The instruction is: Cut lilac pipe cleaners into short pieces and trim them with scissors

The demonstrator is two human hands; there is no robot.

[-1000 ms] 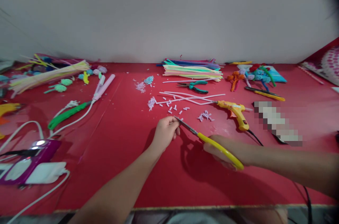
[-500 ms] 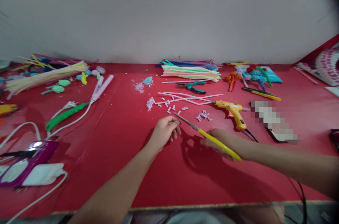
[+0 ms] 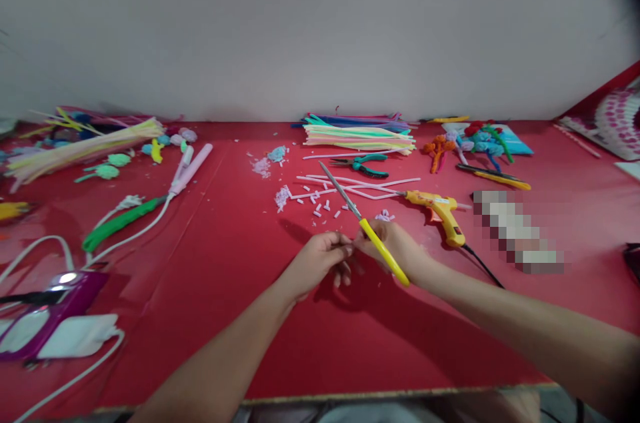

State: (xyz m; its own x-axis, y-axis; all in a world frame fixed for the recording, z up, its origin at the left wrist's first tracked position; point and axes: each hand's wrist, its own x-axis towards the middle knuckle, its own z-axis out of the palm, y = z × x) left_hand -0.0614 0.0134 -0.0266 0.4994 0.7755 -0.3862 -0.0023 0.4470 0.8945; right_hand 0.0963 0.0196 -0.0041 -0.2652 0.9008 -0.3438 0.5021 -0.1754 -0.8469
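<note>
So the scissors (image 3: 367,228) are in the right hand (image 3: 386,243), left of the glue gun (image 3: 434,199) and a touch nearer the person. Right-hand fingers are wrapped on the yellow handle, though I can't see how they sit in the loops. Blades look together, no gap I can make out.

Left hand (image 3: 323,259) is further left of the gun, also on its near side. Thumb and forefinger are drawn in close and the other fingers hang half curled. Can't tell if there's anything tiny pinched in there, honestly. Tips of both hands practically meet, might even be touching.

Main thing is the angle: the scissors slant, tips up and away to the left, handle ends back toward the person on the right. So the blades point past the left fingertips, out beyond them, not at them. Right hand's obviously the closer one.

Left of the gun there are pale rods (image 3: 358,188), their ends near its nozzle, plus loose cut bits (image 3: 327,205). Pliers (image 3: 371,164) lie beyond those, on the gun's far left.
</note>
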